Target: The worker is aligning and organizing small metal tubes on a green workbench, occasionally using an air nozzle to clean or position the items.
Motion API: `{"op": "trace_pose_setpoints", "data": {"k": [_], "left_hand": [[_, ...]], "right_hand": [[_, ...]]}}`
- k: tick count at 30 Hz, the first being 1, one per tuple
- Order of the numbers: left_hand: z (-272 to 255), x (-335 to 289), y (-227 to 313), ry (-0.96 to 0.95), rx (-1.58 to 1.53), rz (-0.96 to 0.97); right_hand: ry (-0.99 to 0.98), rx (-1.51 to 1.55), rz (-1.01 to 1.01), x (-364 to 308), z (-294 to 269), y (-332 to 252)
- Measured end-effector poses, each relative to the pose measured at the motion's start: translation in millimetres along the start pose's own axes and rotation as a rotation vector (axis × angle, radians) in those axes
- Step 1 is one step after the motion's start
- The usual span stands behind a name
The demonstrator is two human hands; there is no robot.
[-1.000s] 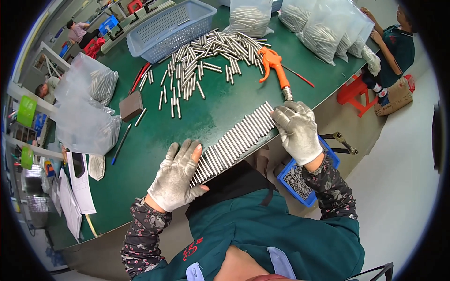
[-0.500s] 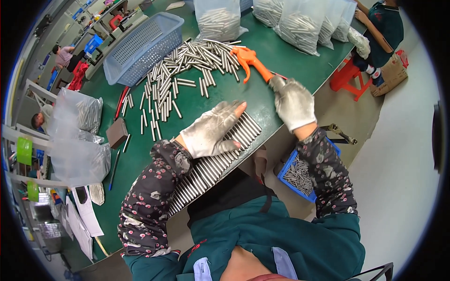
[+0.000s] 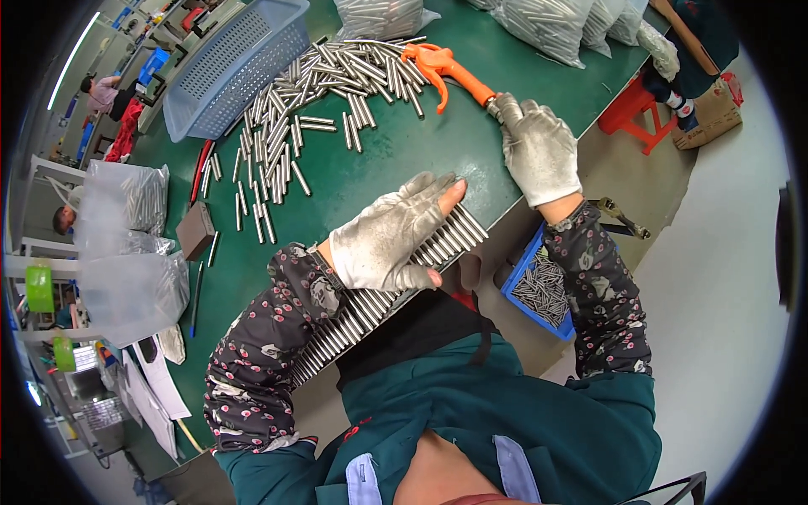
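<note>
My left hand, in a pale, soiled glove with bare tips showing, lies stretched over a row of short metal rods. The rods sit side by side along the near table edge, and the hand covers part of the row. To the right, my gloved right hand is closed at the tail of an orange air blow gun; its fingertips are partly hidden. The gun's nozzle end rests near a loose heap of metal rods on the green table.
A blue perforated basket stands beyond the heap. Bags of rods line the far side, with another bag at left near a brown block. A blue bin of rods is below the table; a person sits beyond a red stool.
My view has shifted, so the table things appear higher. The gun's tail has swung slightly away from me with my right hand, baring a metal fitting. My left hand has slid rightward along the row.
</note>
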State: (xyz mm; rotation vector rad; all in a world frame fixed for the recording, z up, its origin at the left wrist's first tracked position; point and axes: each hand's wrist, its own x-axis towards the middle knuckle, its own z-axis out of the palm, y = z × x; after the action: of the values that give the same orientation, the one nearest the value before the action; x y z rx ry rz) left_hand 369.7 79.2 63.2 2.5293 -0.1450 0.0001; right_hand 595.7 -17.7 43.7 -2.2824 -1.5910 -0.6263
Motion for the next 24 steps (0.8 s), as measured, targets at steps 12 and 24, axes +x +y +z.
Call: {"op": "trace_pose_setpoints", "data": {"k": [12,24], "left_hand": [[-3,-38,-1,0.046,0.056,0.045],[4,-65,3,0.058,0.085,0.005]], "right_hand": [[0.010,-0.020,-0.018,-3,2,3],[-0.007,0.121,-0.005,-2,-15,-2]]}}
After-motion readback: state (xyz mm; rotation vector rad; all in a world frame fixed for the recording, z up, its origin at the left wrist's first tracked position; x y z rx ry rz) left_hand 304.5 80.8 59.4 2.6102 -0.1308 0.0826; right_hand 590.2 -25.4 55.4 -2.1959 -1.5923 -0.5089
